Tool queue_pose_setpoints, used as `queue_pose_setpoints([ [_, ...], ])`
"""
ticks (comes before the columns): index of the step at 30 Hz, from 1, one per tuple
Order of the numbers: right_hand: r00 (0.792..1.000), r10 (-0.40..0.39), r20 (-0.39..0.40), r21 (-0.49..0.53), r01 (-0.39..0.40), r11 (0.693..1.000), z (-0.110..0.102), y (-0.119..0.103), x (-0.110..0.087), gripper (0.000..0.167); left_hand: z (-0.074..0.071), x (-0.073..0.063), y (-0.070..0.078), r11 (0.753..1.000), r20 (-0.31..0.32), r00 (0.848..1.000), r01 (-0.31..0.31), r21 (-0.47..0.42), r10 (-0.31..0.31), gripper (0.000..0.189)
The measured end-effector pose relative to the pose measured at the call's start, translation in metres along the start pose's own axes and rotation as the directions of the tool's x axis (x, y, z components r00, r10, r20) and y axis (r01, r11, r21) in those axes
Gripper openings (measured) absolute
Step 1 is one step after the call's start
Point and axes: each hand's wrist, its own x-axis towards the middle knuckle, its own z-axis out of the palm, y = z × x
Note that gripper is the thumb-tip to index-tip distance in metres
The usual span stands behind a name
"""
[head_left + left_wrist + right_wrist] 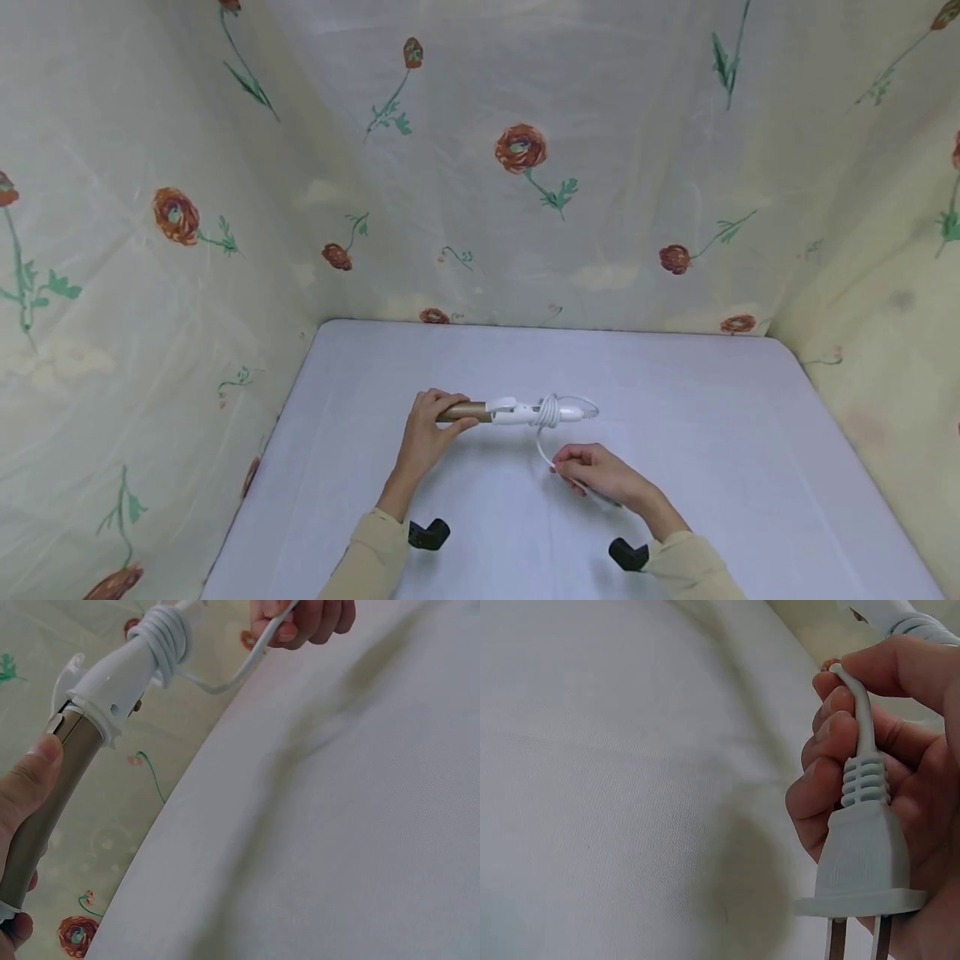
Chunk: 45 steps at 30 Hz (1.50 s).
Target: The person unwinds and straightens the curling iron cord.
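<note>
Left hand (426, 432) grips curling iron (513, 412) by gold barrel (465, 411), right hand (596, 468) pinches white cord (864, 724), over tabletop (690, 392) short of far edge.

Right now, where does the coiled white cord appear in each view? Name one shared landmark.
Head: coiled cord slightly right of centre, lower half.
Left wrist: coiled cord at top, left of centre.
Right wrist: coiled cord in top-right corner, partly visible.
Shared landmark: right hand.

I see the curling iron (516, 414) stretching rightward from the left hand (429, 427), cord (550, 412) wound round its handle (124, 676), plug (864, 855) by the right hand (596, 471), table (525, 364) below, curtain (622, 150) beyond both hands.
</note>
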Motion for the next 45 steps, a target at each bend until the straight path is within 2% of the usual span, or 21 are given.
queue_pose_setpoints([
  [5,0.998,0.041,-0.037,-0.021,-0.041,0.999,-0.002,0.011,-0.005,0.03,0.003,-0.006,0.003,1.0,0.047,0.999,0.022,-0.003,-0.022,0.039],
  [9,0.997,0.02,-0.079,-0.047,-0.024,0.999,-0.006,0.015,-0.004,0.032,0.003,-0.006,0.003,1.0,0.035,0.999,0.008,0.006,-0.008,0.038],
  [16,0.983,0.035,-0.18,-0.094,-0.053,0.994,-0.017,0.012,0.001,0.035,0.0,-0.002,0.003,1.0,0.053,0.999,-0.002,-0.007,0.003,0.039],
  [24,0.97,0.037,-0.241,-0.114,-0.066,0.991,-0.029,0.009,0.006,0.034,-0.002,-0.001,0.005,0.999,0.067,0.997,0.027,-0.025,-0.025,0.041],
  [28,0.961,0.045,-0.273,-0.125,-0.082,0.989,-0.037,0.006,0.008,0.03,-0.003,0.0,0.004,0.999,0.068,0.998,0.019,-0.03,-0.017,0.041],
  [34,0.956,0.044,-0.291,-0.104,-0.077,0.992,-0.049,0.001,0.014,0.019,-0.003,0.003,0.002,0.999,0.063,0.998,0.002,-0.039,0.001,0.041],
  [40,0.959,0.018,-0.284,-0.112,-0.052,0.992,-0.053,-0.014,0.012,0.022,-0.003,0.003,0.003,0.999,0.066,0.998,-0.007,-0.047,0.01,0.039],
  [45,0.96,-0.003,-0.28,-0.124,-0.033,0.992,-0.056,-0.014,0.017,0.024,-0.004,0.002,0.001,0.999,0.065,0.998,0.01,-0.037,-0.008,0.04],
])
